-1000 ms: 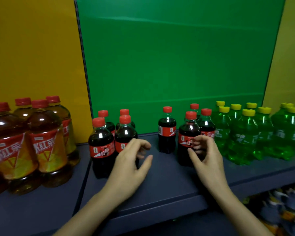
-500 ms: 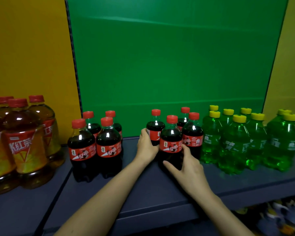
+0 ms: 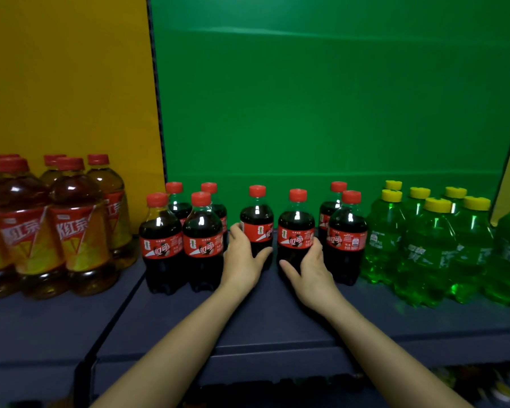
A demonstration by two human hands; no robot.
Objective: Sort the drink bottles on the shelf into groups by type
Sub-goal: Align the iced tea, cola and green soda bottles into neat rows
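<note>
Dark red-capped plastic cola bottle [image 3: 256,228] stands on the dark blue shelf [image 3: 277,322], left grip [image 3: 242,260] curled round it; right grip [image 3: 314,269] clasps a second cola bottle [image 3: 296,231] just beside.

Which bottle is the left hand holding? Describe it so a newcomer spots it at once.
Before the big green back panel, dark plastic cola bottles with red caps stand on the dark blue shelf. Two stand apart in the middle. Yours is the left cola bottle, gripped by the left hand; the right hand grips the right cola bottle.
</note>
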